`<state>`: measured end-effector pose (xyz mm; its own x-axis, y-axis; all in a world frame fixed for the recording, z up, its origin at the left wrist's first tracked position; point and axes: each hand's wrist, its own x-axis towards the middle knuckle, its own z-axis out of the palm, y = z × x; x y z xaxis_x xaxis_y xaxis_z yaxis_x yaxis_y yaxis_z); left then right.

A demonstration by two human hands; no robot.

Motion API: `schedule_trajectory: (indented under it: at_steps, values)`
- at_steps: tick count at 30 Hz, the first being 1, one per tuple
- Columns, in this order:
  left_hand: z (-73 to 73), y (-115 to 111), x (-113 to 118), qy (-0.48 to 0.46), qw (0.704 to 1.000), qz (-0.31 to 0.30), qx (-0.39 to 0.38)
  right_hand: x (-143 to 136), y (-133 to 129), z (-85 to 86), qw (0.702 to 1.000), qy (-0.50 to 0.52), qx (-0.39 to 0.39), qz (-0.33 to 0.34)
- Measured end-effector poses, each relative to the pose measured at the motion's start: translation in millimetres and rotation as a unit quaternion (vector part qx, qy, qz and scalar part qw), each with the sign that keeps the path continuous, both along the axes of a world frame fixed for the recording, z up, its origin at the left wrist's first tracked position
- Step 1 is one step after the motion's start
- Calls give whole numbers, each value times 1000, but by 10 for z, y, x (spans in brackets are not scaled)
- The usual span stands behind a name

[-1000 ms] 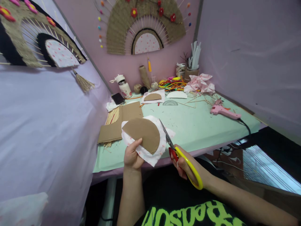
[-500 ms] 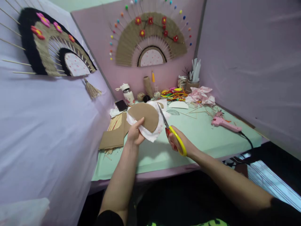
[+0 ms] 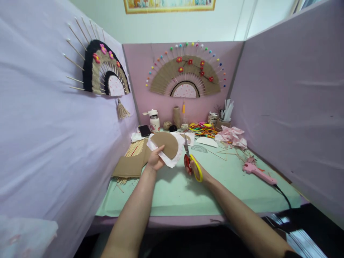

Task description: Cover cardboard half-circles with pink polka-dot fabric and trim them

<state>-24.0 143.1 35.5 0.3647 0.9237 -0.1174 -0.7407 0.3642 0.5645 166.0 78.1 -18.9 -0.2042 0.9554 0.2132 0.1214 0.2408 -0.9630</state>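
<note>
My left hand point(image 3: 156, 158) grips a brown cardboard half-disc point(image 3: 167, 142) by its lower left edge, thumb on top. White patterned fabric point(image 3: 171, 163) lies behind the cardboard and sticks out around its rim. In my right hand point(image 3: 194, 168) is a pair of scissors point(image 3: 199, 171) with yellow and red handles. Their blades point up and away, close to the right edge of the fabric; whether they touch it I cannot tell. Both hands are above the green-covered table point(image 3: 172, 200).
A pink glue gun point(image 3: 259, 173) with a black cord lies at right. Folded cardboard point(image 3: 129, 165) and thin sticks point(image 3: 134, 147) are at left. Along the back stand a bottle point(image 3: 154, 123), a twine roll point(image 3: 176, 116) and crumpled pink fabric point(image 3: 231, 136). Fan decorations point(image 3: 161, 80) hang on the panels.
My view has tilted up, showing more wall and a framed picture. The scissors have moved slightly left and turned more upright beside the fabric. My left hand keeps its hold on the cardboard.
</note>
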Motion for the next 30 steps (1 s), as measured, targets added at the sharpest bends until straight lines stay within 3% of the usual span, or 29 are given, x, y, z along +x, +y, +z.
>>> schedule_trajectory:
  at_steps: [6,16,30]
  values:
    - [-17,-3,-29,-15,1000,16,-4,-13,35,-59,1000,0,5,8]
    - [-58,35,-109,-23,999,30,-3,-78,10,9,999,-10,12,45]
    - [-96,38,-93,3,1000,15,13,-120,-55,-18,999,30,8,24]
